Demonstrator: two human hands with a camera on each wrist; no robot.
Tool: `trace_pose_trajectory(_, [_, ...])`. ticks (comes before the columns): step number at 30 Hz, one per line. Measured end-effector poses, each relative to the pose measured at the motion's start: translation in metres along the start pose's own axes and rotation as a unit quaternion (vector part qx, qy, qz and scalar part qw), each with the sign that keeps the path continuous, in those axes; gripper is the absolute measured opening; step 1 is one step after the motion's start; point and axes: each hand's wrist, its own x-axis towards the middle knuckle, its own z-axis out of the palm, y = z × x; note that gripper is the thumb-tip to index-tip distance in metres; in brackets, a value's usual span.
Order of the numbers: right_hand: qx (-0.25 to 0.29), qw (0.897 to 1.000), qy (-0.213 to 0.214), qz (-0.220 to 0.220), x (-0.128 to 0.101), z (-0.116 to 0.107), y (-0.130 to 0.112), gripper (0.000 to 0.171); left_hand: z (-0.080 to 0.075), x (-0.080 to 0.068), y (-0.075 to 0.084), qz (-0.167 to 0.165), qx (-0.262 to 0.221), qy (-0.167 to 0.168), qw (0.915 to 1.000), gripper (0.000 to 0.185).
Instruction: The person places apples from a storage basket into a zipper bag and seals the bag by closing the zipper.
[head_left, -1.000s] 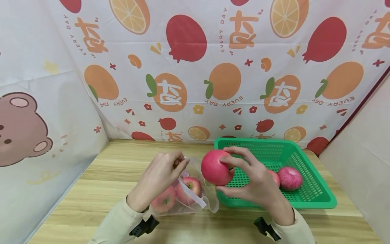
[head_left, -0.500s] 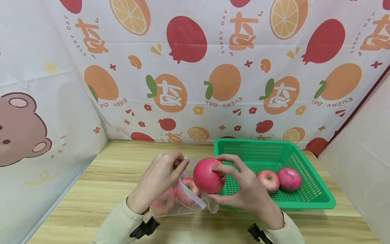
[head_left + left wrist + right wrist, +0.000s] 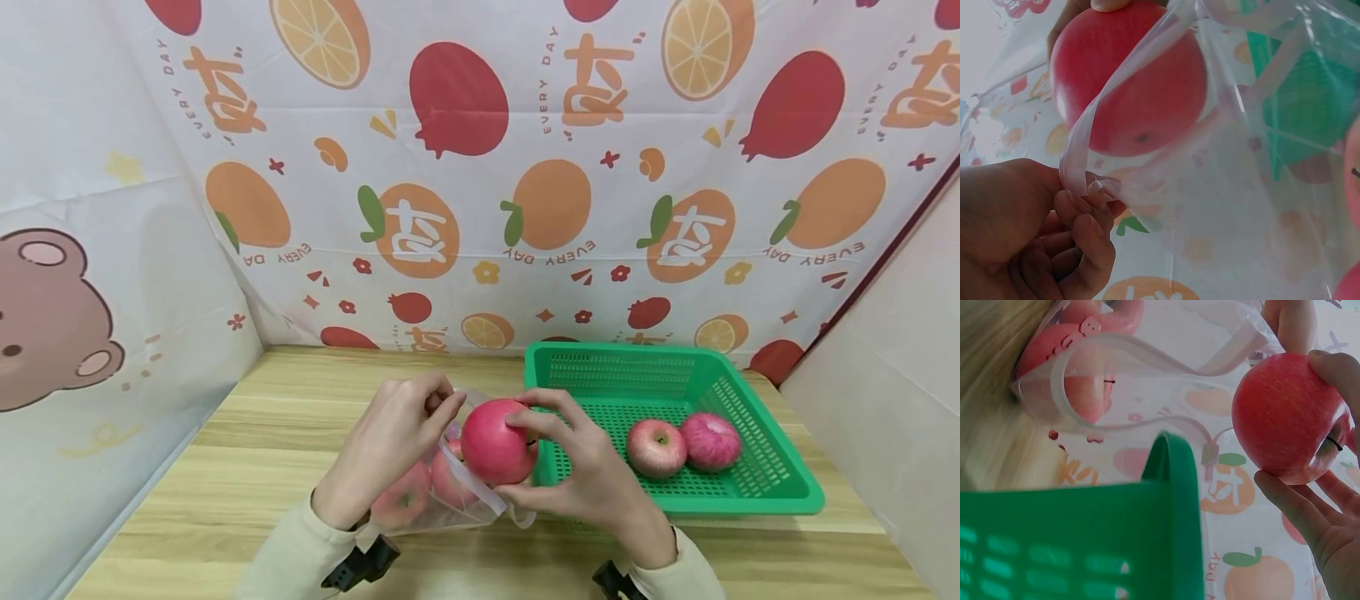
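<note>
In the head view my right hand (image 3: 577, 467) grips a red apple (image 3: 495, 442) between thumb and fingers, at the mouth of a clear plastic bag (image 3: 480, 487). My left hand (image 3: 397, 433) pinches the bag's edge, as the left wrist view shows at the bag rim (image 3: 1075, 156). Two apples lie inside the bag, one (image 3: 402, 498) nearer my left forearm and another (image 3: 448, 479) partly behind the held apple. Seen from the right wrist, the held apple (image 3: 1288, 419) has its stem turned toward my palm.
A green perforated basket (image 3: 750, 504) stands on the wooden table to the right, beside the bag. It holds a pale red apple (image 3: 656, 448) and a darker pink one (image 3: 711, 442). Printed cloth (image 3: 480, 208) hangs behind the table.
My right hand has carried the red apple left and down from the basket's left edge to the bag's opening. My left hand keeps its pinch, nearly still.
</note>
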Motion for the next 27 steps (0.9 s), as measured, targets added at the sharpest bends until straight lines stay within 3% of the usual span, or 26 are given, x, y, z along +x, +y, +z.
trace_pose_trajectory(18, [0.008,1.0,0.012,-0.015,-0.0006,0.0038,0.0016,0.064,0.0034,-0.0047,0.0021,-0.02,-0.014,0.03,0.9993,0.015])
trace_pose_trajectory(27, [0.025,0.999,-0.017,0.013,-0.0022,0.0081,-0.0012,0.073,0.0056,-0.0014,0.0044,-0.027,-0.011,0.022,0.9993,0.014])
